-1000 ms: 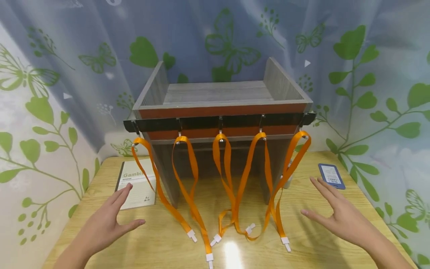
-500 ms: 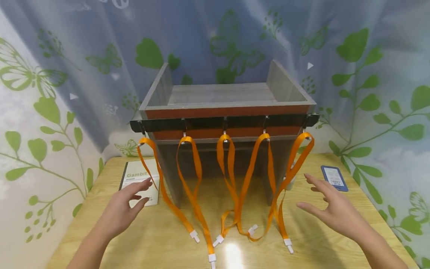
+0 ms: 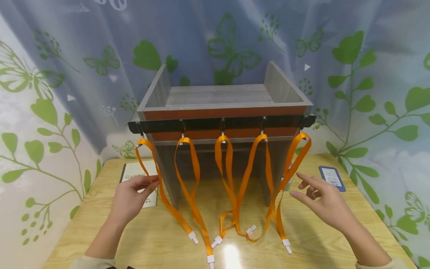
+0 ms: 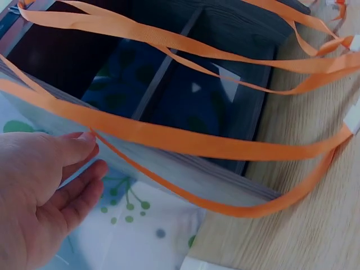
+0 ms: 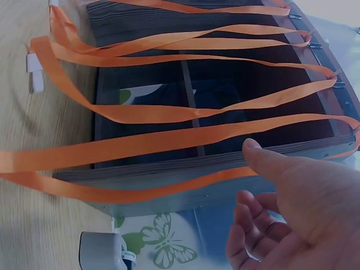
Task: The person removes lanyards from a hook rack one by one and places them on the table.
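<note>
Several orange lanyards with white clips hang by their loops from hooks on a dark bar (image 3: 205, 124). My left hand (image 3: 129, 198) is at the leftmost lanyard (image 3: 178, 217), pinching its left strap between thumb and fingertips below the hook. In the left wrist view, the narrow strand of that lanyard (image 4: 169, 142) runs out from the thumb tip. Beside the rightmost lanyard (image 3: 291, 172) hovers my right hand (image 3: 324, 203), its fingers loosely bent and holding nothing. The right wrist view has the thumb tip just below the strap (image 5: 169, 142) of this lanyard.
The bar runs along the front of a grey wooden shelf unit (image 3: 218, 95) on the wooden table (image 3: 161, 250). A notebook (image 3: 134, 168) lies behind my left hand. A blue card holder (image 3: 332, 177) lies at the right. A small grey-white object (image 5: 101, 250) stands beside the unit.
My left hand has moved right and inward from beside the notebook and pinched the leftmost lanyard. My right hand has drifted left toward the rightmost lanyard, its fingers bending more.
</note>
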A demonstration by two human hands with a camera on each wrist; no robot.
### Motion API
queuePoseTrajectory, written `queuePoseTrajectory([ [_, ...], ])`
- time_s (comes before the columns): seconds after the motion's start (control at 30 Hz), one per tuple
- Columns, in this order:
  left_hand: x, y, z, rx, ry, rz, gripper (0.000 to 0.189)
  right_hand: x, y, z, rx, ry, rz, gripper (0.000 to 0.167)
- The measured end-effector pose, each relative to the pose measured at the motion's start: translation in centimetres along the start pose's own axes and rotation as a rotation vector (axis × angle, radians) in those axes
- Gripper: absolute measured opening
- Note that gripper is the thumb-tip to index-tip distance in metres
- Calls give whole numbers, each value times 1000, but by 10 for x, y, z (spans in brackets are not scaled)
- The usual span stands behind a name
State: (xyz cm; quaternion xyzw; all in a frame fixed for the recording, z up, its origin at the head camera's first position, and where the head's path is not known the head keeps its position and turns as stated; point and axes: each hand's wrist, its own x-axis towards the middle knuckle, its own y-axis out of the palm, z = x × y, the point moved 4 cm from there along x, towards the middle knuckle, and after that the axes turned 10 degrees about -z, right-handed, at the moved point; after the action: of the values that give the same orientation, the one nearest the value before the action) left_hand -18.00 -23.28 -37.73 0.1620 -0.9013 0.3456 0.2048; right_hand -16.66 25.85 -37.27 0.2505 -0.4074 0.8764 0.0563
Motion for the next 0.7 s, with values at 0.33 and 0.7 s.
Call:
queuePoseTrajectory([
  [0.33,-3,8,0,-109,-136,-25,12,-1,5,3,37,75,-6,51],
  [0.7,-4,16,-6,-212,-261,-41,32,4,10,12,85,85,-72,43],
])
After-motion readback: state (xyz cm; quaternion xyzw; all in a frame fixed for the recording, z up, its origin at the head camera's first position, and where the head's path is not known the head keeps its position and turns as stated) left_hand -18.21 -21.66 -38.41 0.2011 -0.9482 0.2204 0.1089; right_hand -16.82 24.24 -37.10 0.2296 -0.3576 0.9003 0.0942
